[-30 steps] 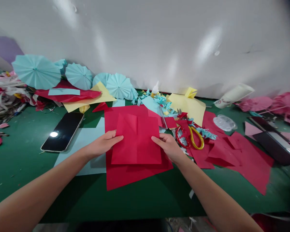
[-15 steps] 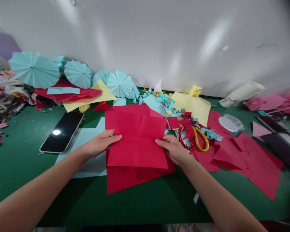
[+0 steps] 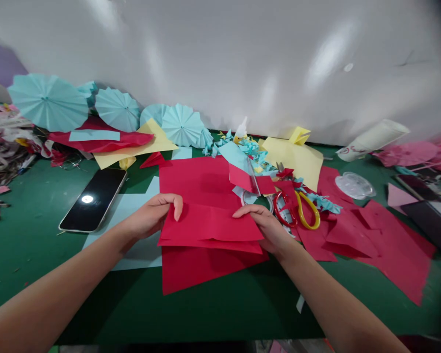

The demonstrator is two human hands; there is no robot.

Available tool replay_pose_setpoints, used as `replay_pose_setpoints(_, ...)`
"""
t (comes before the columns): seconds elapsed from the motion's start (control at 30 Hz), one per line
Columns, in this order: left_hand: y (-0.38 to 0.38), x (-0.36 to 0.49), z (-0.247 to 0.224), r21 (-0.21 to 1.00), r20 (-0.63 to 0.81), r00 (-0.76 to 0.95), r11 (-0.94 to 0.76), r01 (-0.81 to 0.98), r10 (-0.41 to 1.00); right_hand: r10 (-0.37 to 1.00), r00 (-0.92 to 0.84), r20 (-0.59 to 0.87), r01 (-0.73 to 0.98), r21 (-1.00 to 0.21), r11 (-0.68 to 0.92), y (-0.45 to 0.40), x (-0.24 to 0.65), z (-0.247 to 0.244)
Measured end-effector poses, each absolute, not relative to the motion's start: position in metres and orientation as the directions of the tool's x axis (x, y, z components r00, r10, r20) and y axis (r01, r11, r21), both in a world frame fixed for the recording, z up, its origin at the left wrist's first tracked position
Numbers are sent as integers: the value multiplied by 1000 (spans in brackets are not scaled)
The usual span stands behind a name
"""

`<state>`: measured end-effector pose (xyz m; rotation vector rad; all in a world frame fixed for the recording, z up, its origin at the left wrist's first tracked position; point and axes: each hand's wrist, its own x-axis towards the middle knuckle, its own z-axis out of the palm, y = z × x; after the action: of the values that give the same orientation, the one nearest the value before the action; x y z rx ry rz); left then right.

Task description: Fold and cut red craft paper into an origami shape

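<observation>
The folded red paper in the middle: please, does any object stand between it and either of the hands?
Nothing visible does. The left hand and the right hand both hold the folded red paper directly, at its sides. The phone and the yellow scissor handle lie outside, beyond the hands.

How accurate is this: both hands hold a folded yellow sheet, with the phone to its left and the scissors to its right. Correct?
Not quite: the folded sheet is red, not yellow, as the head view shows. The left hand and right hand both hold it, with the phone to its left and the scissors to its right.
</observation>
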<state>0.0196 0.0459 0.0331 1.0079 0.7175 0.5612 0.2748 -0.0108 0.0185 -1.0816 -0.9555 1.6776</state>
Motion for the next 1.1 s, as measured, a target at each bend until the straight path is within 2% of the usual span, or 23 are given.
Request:
replay_pose_setpoints(0.1, 49, 23, 32, 853, -312, 531, 479, -208, 788, 980, -128, -152, -213, -961, -177, -10, 274, 12)
replay_pose_setpoints(0.2, 52, 30, 29, 741, -389, 414, 546, -391, 823, 999, 55, -2, -115, -993, 4, -12, 271, 4)
replay_pose_setpoints(0.3, 47, 40, 26, 608, -451, 430, 622, -494, 782, 970, 158, 183, 177, -972, 155, -18, 266, 2)
replay_pose_setpoints(0.37, 38, 46, 22, 634, -418, 506, 641, -432, 755, 964, 51, 260, 429, -877, 214, -23, 261, 4)
replay_pose_setpoints(0.47, 25, 51, 15, 741, -338, 519, 562, -367, 785, 860, -251, 445, 601, -625, 499, -28, 251, 6)
replay_pose_setpoints(0.57, 19, 54, 10, 796, -310, 393, 462, -390, 866, 724, -467, 508, 563, -460, 687, -30, 244, 9)
replay_pose_setpoints(0.63, 20, 54, 9, 806, -280, 358, 420, -416, 891, 688, -536, 489, 495, -479, 725, -31, 242, 14)
replay_pose_setpoints(0.7, 22, 53, 11, 814, -270, 349, 406, -415, 898, 721, -548, 425, 433, -593, 679, -30, 244, 19)
replay_pose_setpoints(0.77, 24, 52, 12, 824, -268, 350, 401, -400, 898, 790, -496, 360, 357, -745, 563, -29, 246, 22)
replay_pose_setpoints(0.87, 22, 50, 12, 850, -260, 379, 397, -347, 888, 944, -234, 233, 306, -904, 299, -26, 247, 19)
replay_pose_setpoints(0.97, 18, 50, 10, 897, -217, 429, 352, -267, 877, 999, -40, 33, 356, -933, 45, -22, 239, 12)
replay_pose_setpoints(1.1, 13, 50, 10, 950, -208, 458, 289, -114, 864, 995, -79, -63, 282, -959, -39, -17, 220, 8)
